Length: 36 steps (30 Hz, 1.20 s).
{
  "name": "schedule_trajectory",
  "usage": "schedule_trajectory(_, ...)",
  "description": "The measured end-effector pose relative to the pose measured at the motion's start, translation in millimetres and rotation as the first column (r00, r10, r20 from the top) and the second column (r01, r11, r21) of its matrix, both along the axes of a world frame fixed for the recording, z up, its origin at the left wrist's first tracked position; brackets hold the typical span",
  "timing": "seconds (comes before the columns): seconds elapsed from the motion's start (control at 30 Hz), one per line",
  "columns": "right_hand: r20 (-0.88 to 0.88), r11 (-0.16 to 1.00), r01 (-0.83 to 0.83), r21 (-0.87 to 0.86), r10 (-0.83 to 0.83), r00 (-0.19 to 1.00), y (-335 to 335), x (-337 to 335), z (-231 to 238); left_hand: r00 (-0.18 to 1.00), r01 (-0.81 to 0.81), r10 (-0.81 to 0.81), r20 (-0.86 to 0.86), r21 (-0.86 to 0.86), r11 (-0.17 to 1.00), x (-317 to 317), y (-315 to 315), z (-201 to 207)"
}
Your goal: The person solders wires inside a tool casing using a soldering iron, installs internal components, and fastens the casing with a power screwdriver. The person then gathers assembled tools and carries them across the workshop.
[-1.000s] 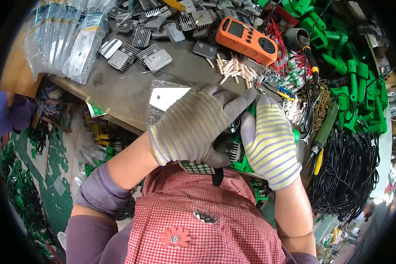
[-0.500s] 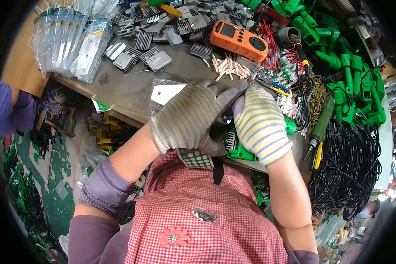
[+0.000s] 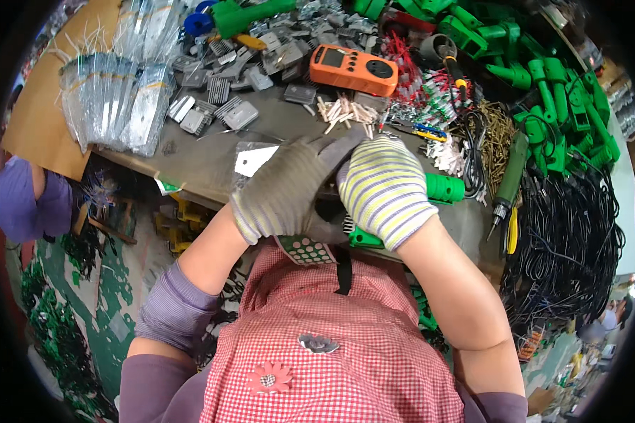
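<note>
My left hand (image 3: 282,187), in a grey striped glove, is closed around the left side of a green plastic housing (image 3: 365,239), one finger curled below. My right hand (image 3: 388,187), in a yellow-and-white striped glove, lies over the housing with its fingers bent. The fingertips of both hands meet at the far side, and what they pinch there is hidden. A metal finned edge shows beside the housing, under my right hand. Right of that hand a ribbed green cylinder (image 3: 445,189) sticks out. Beside my left hand lies a white plate in clear plastic (image 3: 252,161).
Beyond my hands lie pale ceramic sticks (image 3: 346,113), an orange multimeter (image 3: 353,70) and finned metal blocks (image 3: 236,113). Rightward are a green electric screwdriver (image 3: 509,173), brass screws (image 3: 497,144), black cables (image 3: 564,254) and green housings (image 3: 543,92). Bagged metal strips (image 3: 99,99) lie far left.
The view has shifted, so the table's things sit a little differently in it. My hands stay together over the green housing; more of the ribbed green cylinder shows beside my right hand.
</note>
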State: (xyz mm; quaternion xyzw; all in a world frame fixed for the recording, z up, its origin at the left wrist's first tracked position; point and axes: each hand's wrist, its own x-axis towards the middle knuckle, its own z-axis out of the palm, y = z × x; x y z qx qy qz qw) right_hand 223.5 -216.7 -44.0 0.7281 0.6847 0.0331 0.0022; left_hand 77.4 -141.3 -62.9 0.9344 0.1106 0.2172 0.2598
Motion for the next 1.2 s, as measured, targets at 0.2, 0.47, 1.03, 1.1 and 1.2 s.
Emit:
schedule_trajectory(0.2, -0.542, 0.925, 0.106, 0.364, 0.117, 0.832, -43.8, 27.4, 8.0, 0.994, -0.031, 0.026, -0.108, -0.042, 0.999, 0.1, -5.0, 4.5)
schedule_trajectory(0.47, -0.957, 0.948, 0.239, -0.212, -0.151, -0.249, -139.0, 58.2, -0.2, 0.970, 0.117, -0.100, -0.224, 0.064, 0.991, 23.0, -11.7, 16.1)
schedule_trajectory(1.03, -0.184, 0.911, -0.362, -0.197, -0.397, -0.899, -139.0, 67.6, -28.2, 0.962, 0.135, -0.105, -0.251, 0.105, 0.985, 24.8, -10.3, -0.2)
schedule_trajectory(1.1, -0.194, 0.912, -0.364, -0.191, -0.398, -0.897, -137.8, 69.1, -31.9, 0.969, 0.143, -0.119, -0.217, 0.100, 0.985, 28.4, -11.4, -1.5)
schedule_trajectory(1.2, -0.191, 0.907, -0.354, -0.229, -0.398, -0.897, -133.0, 69.6, -29.4, 0.973, 0.151, -0.127, -0.193, 0.113, 0.982, 30.8, -11.7, -0.5)
